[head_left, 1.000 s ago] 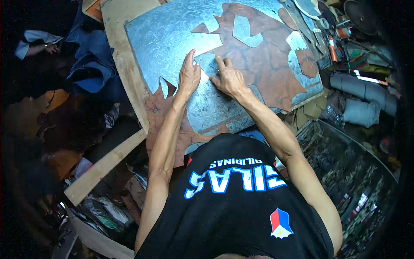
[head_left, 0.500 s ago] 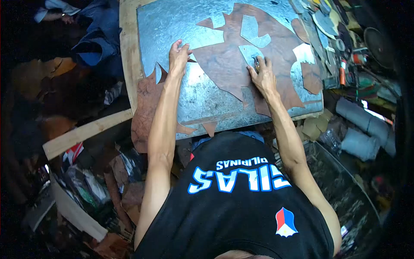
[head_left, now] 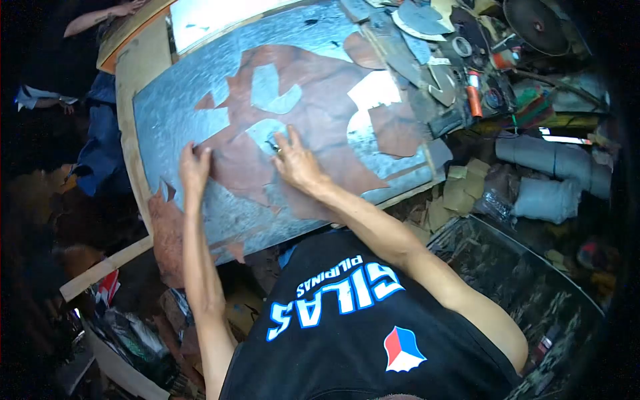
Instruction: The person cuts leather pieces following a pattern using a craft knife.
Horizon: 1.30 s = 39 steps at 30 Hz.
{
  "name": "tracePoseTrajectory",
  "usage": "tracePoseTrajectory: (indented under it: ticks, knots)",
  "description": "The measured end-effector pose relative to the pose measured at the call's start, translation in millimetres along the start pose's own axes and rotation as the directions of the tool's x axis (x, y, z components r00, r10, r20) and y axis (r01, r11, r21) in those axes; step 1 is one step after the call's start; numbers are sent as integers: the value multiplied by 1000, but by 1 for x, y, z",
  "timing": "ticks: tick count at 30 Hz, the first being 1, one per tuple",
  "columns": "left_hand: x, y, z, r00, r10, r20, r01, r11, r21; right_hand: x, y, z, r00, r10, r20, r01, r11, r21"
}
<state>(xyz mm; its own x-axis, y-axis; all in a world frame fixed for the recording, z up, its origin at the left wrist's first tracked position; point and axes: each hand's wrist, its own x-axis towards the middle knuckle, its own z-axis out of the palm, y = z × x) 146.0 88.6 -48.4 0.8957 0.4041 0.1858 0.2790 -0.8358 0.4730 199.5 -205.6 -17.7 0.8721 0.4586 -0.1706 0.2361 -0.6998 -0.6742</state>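
A large sheet of brown leather [head_left: 313,100] with an irregular outline lies on a grey metal-topped table [head_left: 170,100]. Two grey shapes stand out within it, an angular one [head_left: 267,90] and a rounded one [head_left: 262,133]. My right hand [head_left: 298,162] rests at the rounded shape, fingers bent around a small dark tool whose kind I cannot tell. At the leather's left edge is my left hand [head_left: 195,172], thumb and fingers apart, with nothing visible between them. Below it a brown leather scrap [head_left: 167,233] hangs over the table's front left corner.
Leather offcuts [head_left: 420,20], a roll of tape [head_left: 461,45] and an orange tube [head_left: 474,100] crowd the right side. Grey rolls [head_left: 543,160] lie beyond the table's right end. A wooden bar [head_left: 103,270] juts out at left. Another person's arm [head_left: 100,17] shows at upper left.
The view has swung, so table and leather sit further left and look tilted. My right hand stays by the rounded shape, and my left hand is still at the leather's left edge.
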Motion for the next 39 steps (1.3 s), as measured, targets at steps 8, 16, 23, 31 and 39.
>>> tracePoseTrajectory:
  ticks: [8, 16, 23, 31, 39]
  knots:
    - [-2, 1, -42, 821, -407, 401, 561, 711, -425, 1, 8, -2, 992, -124, 20, 120, 985, 127]
    - [-27, 27, -71, 798, -600, 60, 293, 298, -909, 5, 13, -3, 983, -179, -42, 183, 973, 140]
    - [-53, 110, -33, 815, -532, 228, 118, -233, -965, -13, -22, -48, 944, 51, 327, -306, 512, 802]
    - [-91, 230, 46, 824, -252, 507, 551, 156, -820, 0, 25, -87, 949, 265, 173, -203, 92, 975]
    - [-122, 163, 37, 983, 65, 174, -63, 998, -17, 143, 171, -217, 953, 231, -196, -109, 865, 490]
